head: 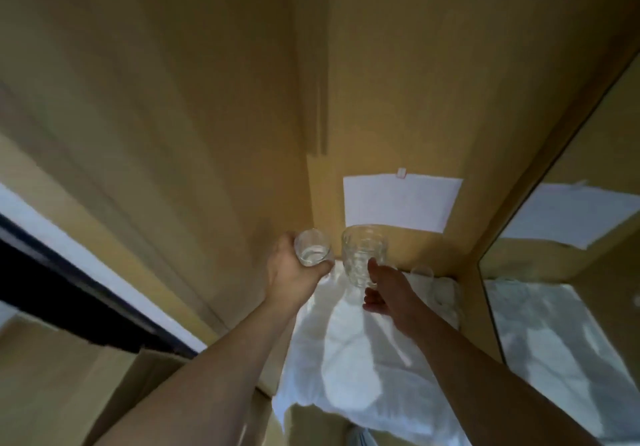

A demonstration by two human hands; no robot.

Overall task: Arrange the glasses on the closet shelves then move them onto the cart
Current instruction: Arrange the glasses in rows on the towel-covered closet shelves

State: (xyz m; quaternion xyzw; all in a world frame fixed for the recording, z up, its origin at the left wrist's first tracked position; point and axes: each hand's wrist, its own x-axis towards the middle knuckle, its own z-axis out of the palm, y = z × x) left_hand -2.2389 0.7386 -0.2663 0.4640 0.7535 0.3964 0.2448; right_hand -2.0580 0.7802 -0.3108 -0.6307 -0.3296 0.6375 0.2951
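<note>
My left hand [294, 272] grips a small clear glass [313, 248], tilted so its base faces me, just above the shelf's back left corner. My right hand [384, 289] holds a taller ribbed clear glass [362, 255] from its right side, thumb up against the wall of the glass. The two glasses are close together, almost touching. A third clear glass [424, 272] stands on the shelf at the back, to the right of my right hand, faint and hard to make out. The shelf is covered with a white cloth [349, 359].
The closet has tan wooden walls; a white sheet of paper [398, 203] is pinned to the back wall. A mirror panel [571, 272] on the right reflects the cloth and paper. A dark opening with a white edge [52, 272] lies at the left.
</note>
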